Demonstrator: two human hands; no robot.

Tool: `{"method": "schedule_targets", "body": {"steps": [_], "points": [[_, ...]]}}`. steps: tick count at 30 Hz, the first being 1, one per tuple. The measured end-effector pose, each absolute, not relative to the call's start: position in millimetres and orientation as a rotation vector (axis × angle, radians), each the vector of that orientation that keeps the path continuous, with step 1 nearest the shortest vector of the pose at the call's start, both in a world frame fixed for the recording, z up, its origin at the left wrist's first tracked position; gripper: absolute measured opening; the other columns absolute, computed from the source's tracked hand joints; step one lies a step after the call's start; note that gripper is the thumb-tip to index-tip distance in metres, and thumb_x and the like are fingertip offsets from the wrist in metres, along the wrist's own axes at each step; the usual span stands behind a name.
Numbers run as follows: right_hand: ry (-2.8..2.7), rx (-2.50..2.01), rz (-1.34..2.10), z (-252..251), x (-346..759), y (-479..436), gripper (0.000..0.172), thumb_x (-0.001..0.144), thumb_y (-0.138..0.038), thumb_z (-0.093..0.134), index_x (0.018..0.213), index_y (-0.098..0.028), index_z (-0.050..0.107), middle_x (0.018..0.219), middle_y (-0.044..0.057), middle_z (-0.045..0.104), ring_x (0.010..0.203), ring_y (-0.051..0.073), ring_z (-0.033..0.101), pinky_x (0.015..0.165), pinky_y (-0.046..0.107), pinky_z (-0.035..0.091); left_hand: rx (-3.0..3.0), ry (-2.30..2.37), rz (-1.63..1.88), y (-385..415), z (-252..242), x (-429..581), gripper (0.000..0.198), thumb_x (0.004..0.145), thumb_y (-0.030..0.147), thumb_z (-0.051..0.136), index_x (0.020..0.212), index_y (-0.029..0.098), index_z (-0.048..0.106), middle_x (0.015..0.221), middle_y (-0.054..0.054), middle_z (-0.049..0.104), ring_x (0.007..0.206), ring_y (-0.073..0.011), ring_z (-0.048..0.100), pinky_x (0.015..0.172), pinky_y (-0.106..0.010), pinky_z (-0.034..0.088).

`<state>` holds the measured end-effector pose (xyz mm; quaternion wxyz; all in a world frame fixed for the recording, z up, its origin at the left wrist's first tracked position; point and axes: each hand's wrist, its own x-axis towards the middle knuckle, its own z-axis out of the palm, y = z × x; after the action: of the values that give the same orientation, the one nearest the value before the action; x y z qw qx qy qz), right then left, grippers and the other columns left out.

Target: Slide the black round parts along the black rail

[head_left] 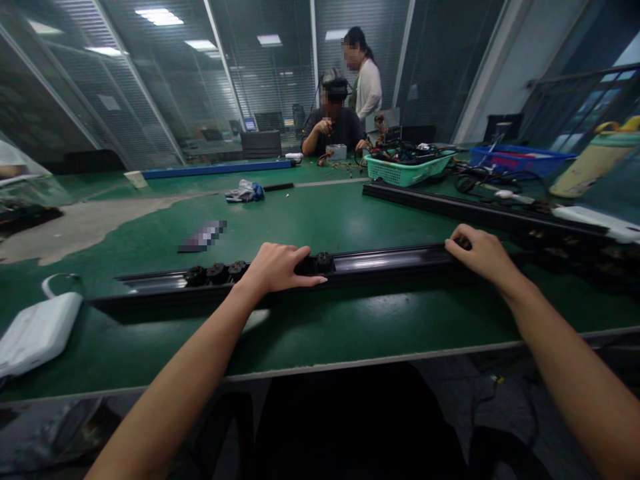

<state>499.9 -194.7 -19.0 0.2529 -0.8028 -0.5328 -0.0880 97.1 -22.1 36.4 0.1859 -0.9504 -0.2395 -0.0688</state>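
A long black rail (387, 260), shaped like a channel, lies across the green table in front of me. Several round black sockets (217, 272) sit in its left half, and another socket (324, 261) is just right of my left hand (280, 268). That hand lies over the rail, thumb along the near side and fingers toward the far side; the fingertips are partly hidden. Near the rail's right end, my right hand (483, 255) has its fingers closed around a round black socket (463, 243), at or just above the channel.
A second black rail (425, 203) lies diagonally behind, toward dark parts at right. Beyond are a green basket (400, 172) of cables, a blue basket (520, 162), a phone (203, 236) and a cloth (245, 192). A white device (43, 330) sits left. Two people (367, 87) are across the table.
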Motion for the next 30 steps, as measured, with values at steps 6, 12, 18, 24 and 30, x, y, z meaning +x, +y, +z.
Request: {"method": "schedule_targets", "body": {"steps": [6,12,18,24,30], "points": [[-1.503,-2.146,-0.251,-17,502,-196,0.018,0.081,-0.041,0.052,0.077,-0.023,0.053,0.078,0.007,0.062,0.072,0.021,0.053,0.066,0.031,0.034,-2.673,-0.663,-0.187,-21,37,97,0.075,0.079,0.084,0.027,0.095,0.021,0.063,0.080,-0.009,0.071,0.068,-0.0227,0.064,0.053,-0.030,0.019],[-1.464,-2.170,-0.272,-17,507,-199,0.018,0.080,-0.041,0.052,0.076,-0.023,0.054,0.075,0.006,0.061,0.073,0.021,0.053,0.066,0.031,0.034,-2.682,-0.655,-0.195,-22,37,97,0.076,0.079,0.084,0.026,0.095,0.020,0.063,0.080,-0.009,0.071,0.068,-0.0234,0.064,0.053,-0.030,0.019],[-1.443,-2.208,-0.301,-22,512,-197,0.018,0.080,-0.042,0.051,0.077,-0.024,0.054,0.076,0.005,0.060,0.071,0.021,0.052,0.066,0.031,0.035,-2.686,-0.686,-0.193,-23,38,97,0.075,0.078,0.085,0.028,0.094,0.020,0.063,0.081,-0.009,0.071,0.069,-0.0229,0.064,0.054,-0.029,0.023],[-1.483,-2.214,-0.276,-20,517,-196,0.018,0.080,-0.042,0.047,0.077,-0.024,0.049,0.075,0.004,0.059,0.070,0.021,0.053,0.065,0.030,0.035,-2.698,-0.700,-0.175,-23,38,97,0.076,0.078,0.085,0.028,0.096,0.020,0.064,0.083,-0.010,0.071,0.069,-0.0226,0.064,0.056,-0.029,0.025],[-1.543,-2.158,-0.055,-13,518,-201,0.021,0.080,-0.046,0.050,0.079,-0.024,0.051,0.074,0.002,0.058,0.069,0.019,0.054,0.066,0.029,0.037,-2.705,-0.696,-0.195,-22,37,97,0.078,0.077,0.086,0.026,0.095,0.020,0.064,0.082,-0.010,0.071,0.068,-0.0225,0.063,0.056,-0.029,0.022]]}}
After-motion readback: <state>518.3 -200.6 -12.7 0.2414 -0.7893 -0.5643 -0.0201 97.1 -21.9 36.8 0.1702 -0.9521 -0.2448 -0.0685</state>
